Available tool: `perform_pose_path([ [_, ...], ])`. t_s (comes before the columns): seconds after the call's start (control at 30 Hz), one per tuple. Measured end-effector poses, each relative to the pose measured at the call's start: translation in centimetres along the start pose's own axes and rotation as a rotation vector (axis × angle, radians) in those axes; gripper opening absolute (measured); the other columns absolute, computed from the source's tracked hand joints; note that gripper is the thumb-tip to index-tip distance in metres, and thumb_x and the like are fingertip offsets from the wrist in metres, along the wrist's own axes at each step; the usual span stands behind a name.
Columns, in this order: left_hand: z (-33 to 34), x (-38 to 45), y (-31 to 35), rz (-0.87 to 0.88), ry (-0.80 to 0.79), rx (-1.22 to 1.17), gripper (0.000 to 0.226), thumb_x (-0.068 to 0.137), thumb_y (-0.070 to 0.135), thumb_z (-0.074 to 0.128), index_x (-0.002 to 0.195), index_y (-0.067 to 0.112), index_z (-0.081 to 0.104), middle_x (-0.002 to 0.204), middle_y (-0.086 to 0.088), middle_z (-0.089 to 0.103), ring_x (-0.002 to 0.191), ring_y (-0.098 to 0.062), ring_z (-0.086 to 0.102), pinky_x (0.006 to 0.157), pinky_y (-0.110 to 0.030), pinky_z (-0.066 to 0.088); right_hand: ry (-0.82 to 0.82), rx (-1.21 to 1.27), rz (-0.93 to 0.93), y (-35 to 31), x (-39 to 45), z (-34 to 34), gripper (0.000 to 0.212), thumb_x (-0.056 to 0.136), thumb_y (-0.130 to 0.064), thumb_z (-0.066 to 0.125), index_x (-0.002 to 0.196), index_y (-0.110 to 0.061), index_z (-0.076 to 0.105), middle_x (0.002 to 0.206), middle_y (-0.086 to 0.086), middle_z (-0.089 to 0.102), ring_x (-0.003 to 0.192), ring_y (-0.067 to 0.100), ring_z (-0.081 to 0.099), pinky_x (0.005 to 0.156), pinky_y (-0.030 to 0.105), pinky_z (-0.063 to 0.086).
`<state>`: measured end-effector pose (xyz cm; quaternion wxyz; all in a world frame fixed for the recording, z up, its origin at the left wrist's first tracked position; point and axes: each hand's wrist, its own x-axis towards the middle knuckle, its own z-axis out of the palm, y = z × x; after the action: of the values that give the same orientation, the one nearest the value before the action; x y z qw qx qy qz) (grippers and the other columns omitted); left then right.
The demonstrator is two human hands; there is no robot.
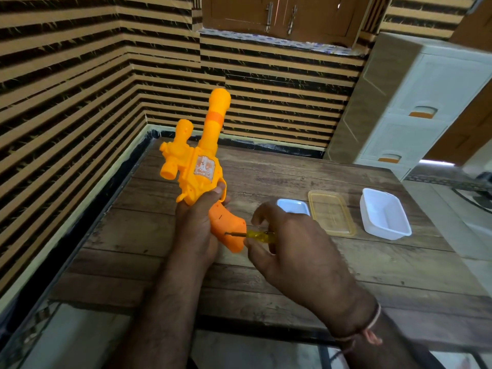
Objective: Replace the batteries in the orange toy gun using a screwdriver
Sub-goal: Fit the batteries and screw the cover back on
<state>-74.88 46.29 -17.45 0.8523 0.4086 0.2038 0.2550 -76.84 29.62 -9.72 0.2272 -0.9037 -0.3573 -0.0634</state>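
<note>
My left hand (198, 225) grips the orange toy gun (198, 166) around the top of its handle, holding it above the wooden table (292, 275) with the barrel pointing up and away. The gun's handle (227, 230) sticks out to the right of my palm. My right hand (290, 246) pinches a small screwdriver (255, 234) with a clear yellow handle. Its dark metal tip touches the side of the gun's handle. No batteries are visible.
On the table to the right lie a small white tray (292, 206), a clear yellowish container lid (331, 213) and a white plastic tub (383, 214). A striped wall runs along the left and back. A white drawer unit (415, 102) stands at the right.
</note>
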Motion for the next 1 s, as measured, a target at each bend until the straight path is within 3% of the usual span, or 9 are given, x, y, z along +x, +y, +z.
perform_pose_path([
  [0.1,-0.3,0.2,0.2,0.003,0.012,0.001,0.066,0.067,0.020,0.071,0.131,0.008,0.059,0.109,-0.005,0.069,0.081,-0.016,0.069,0.067,-0.032,0.053,-0.053,0.047,0.013,0.3,0.0,-0.3,0.017,0.083,-0.036,0.059,0.092,-0.031,0.046,0.080,-0.005,0.057,0.074,0.024,0.058,0.066,0.042,0.052],
  [0.27,-0.3,0.2,0.4,0.004,0.009,-0.004,0.053,0.067,0.022,0.068,0.121,0.019,0.062,0.108,-0.004,0.069,0.081,-0.016,0.069,0.069,-0.032,0.054,0.044,-0.137,-0.003,0.6,0.3,0.4,0.033,0.090,-0.050,0.045,0.083,-0.023,0.063,0.067,0.000,0.062,0.063,0.028,0.061,0.053,0.032,0.042],
  [0.43,-0.4,0.2,0.3,-0.001,0.019,0.015,0.060,0.067,0.022,0.070,0.126,0.015,0.061,0.109,-0.004,0.070,0.084,-0.018,0.069,0.068,-0.031,0.053,-0.042,-0.058,-0.011,0.4,-0.1,0.1,0.021,0.089,-0.039,0.055,0.107,-0.031,0.047,0.086,-0.005,0.062,0.080,0.025,0.062,0.066,0.034,0.048],
  [0.53,-0.5,0.4,0.2,-0.005,0.044,0.018,0.068,0.066,0.022,0.071,0.132,0.009,0.059,0.110,-0.005,0.070,0.083,-0.017,0.070,0.068,-0.031,0.054,-0.033,-0.117,-0.016,0.4,0.1,0.2,0.013,0.087,-0.038,0.057,0.089,-0.025,0.054,0.071,-0.001,0.062,0.068,0.028,0.062,0.055,0.032,0.042],
  [0.63,-0.6,0.6,0.2,-0.030,0.046,-0.002,0.070,0.065,0.024,0.072,0.132,0.011,0.058,0.118,-0.008,0.069,0.084,-0.016,0.070,0.065,-0.028,0.055,0.088,-0.218,-0.004,0.4,0.3,1.1,0.031,0.083,-0.047,0.055,0.064,-0.023,0.055,0.053,-0.001,0.056,0.048,0.026,0.058,0.046,0.025,0.029],
  [0.73,-0.6,0.6,0.2,-0.029,0.044,-0.002,0.069,0.064,0.025,0.073,0.131,0.015,0.059,0.124,-0.009,0.067,0.094,-0.020,0.069,0.071,-0.031,0.054,0.018,-0.196,-0.004,-0.4,0.0,1.0,0.021,0.087,-0.047,0.056,0.093,-0.028,0.063,0.072,-0.003,0.065,0.065,0.024,0.065,0.052,0.027,0.038],
  [0.8,-0.6,0.7,0.2,-0.023,0.045,0.007,0.072,0.063,0.024,0.075,0.132,0.015,0.058,0.126,-0.010,0.067,0.104,-0.025,0.067,0.075,-0.033,0.054,-0.021,-0.106,-0.012,-0.3,-0.2,0.8,0.024,0.088,-0.042,0.056,0.109,-0.030,0.052,0.087,-0.004,0.066,0.082,0.025,0.064,0.063,0.031,0.047],
  [0.9,-0.7,0.6,0.5,-0.021,0.054,0.009,0.067,0.064,0.025,0.074,0.130,0.016,0.060,0.121,-0.008,0.069,0.094,-0.022,0.069,0.074,-0.034,0.053,-0.032,-0.055,-0.011,0.0,0.0,0.9,0.016,0.091,-0.040,0.053,0.097,-0.025,0.056,0.083,-0.001,0.064,0.078,0.025,0.063,0.064,0.036,0.051],
  [1.0,-0.8,0.6,0.6,-0.018,0.035,0.005,0.053,0.073,0.019,0.074,0.124,0.017,0.061,0.110,-0.005,0.071,0.084,-0.017,0.070,0.072,-0.035,0.052,0.012,-0.124,-0.018,0.1,0.2,1.4,0.031,0.091,-0.048,0.048,0.080,-0.022,0.060,0.073,0.001,0.062,0.069,0.026,0.063,0.056,0.034,0.045],
])
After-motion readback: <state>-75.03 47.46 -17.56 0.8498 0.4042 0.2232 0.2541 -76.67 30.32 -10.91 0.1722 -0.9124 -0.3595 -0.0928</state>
